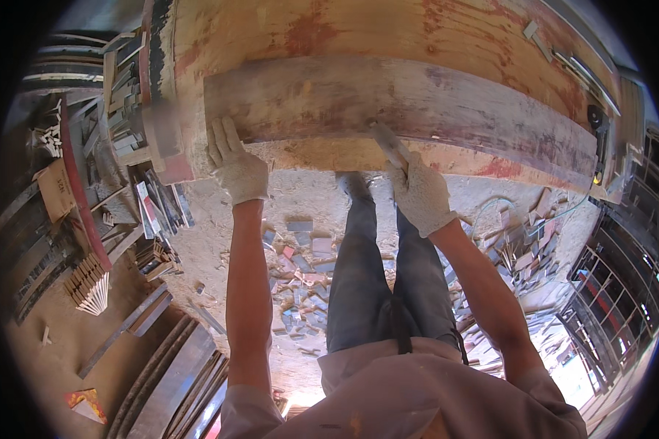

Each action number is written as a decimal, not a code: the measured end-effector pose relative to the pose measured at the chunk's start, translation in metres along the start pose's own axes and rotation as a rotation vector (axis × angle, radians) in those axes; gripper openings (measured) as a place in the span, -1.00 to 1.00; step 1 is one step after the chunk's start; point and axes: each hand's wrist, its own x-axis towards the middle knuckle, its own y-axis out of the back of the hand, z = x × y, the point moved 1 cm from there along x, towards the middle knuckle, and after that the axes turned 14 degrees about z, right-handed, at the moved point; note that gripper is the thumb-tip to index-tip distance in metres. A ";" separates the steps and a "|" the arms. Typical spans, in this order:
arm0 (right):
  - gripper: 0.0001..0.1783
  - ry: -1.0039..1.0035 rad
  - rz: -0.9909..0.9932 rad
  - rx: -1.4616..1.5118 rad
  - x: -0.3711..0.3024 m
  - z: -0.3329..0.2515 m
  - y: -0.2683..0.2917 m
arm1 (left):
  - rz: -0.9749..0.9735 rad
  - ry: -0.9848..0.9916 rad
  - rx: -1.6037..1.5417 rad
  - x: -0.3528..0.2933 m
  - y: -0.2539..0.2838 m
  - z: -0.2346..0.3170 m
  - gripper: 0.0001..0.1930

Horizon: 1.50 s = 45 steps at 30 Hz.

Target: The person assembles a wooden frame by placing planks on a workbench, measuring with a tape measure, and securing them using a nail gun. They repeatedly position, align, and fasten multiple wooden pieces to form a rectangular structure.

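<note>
A long, worn, grey-brown board (329, 95) lies flat along the near side of a wooden worktable (271, 33). My left hand (238, 168), in a white knit glove, rests with its fingers stretched out at the board's left end. My right hand (421, 192), gloved alike, is closed around a short, pale, flat-looking tool (392, 146). Its dark far tip reaches the board's near edge around the middle. I cannot tell the tool's exact kind.
Wood offcuts (304, 293) litter the floor around my legs. Stacked planks (176, 388) lie at lower left, with a cardboard box (55, 190) farther up. A thin greenish hose (490, 205) runs at right. Metal frames (615, 293) stand at far right.
</note>
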 end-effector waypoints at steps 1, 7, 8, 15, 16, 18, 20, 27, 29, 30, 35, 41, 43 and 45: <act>-0.59 0.041 0.027 -0.023 0.002 -0.001 0.003 | -0.027 0.021 0.013 0.004 0.002 0.004 -0.14; -0.61 -0.129 0.038 -0.061 -0.008 0.038 0.018 | -0.025 0.063 0.108 0.002 0.004 0.021 -0.11; -0.63 -0.185 -0.064 -0.047 -0.007 0.046 0.028 | -0.032 0.037 0.094 -0.001 0.003 0.026 -0.12; -0.58 -0.072 -0.002 -0.060 -0.023 0.116 0.052 | 0.159 -0.186 -0.346 -0.046 -0.019 0.085 -0.23; -0.58 -0.213 0.000 -0.112 -0.024 0.108 0.073 | 0.105 -0.216 -0.341 -0.054 -0.027 0.118 -0.24; -0.59 -0.364 0.082 -0.103 -0.024 0.119 0.083 | -0.017 -0.246 -0.253 -0.052 0.000 0.172 -0.23; -0.56 -0.338 0.204 -0.040 -0.025 0.135 0.093 | -0.094 -0.288 -0.211 -0.053 0.012 0.210 -0.20; -0.54 -0.333 0.349 0.050 -0.031 0.224 0.145 | -0.106 -0.324 -0.254 -0.073 0.009 0.309 -0.13; -0.57 -0.437 0.269 -0.068 -0.034 0.253 0.157 | -0.104 -0.337 -0.260 -0.079 0.007 0.327 -0.15; -0.58 -0.507 0.214 -0.094 -0.031 0.252 0.168 | -0.110 -0.344 -0.256 -0.079 0.007 0.333 -0.18; -0.58 -0.420 0.282 0.155 -0.010 0.240 0.204 | -0.108 -0.289 -0.220 -0.092 0.002 0.372 -0.21; -0.65 -0.136 0.195 0.106 -0.008 0.249 0.195 | -0.171 -0.330 -0.131 -0.085 0.008 0.387 -0.15; -0.67 -0.226 0.012 -0.075 0.003 0.256 0.199 | -0.181 -0.341 -0.105 -0.084 0.011 0.391 -0.15; -0.68 -0.291 0.068 0.042 0.014 0.236 0.229 | -0.191 -0.335 -0.083 -0.090 0.012 0.385 -0.14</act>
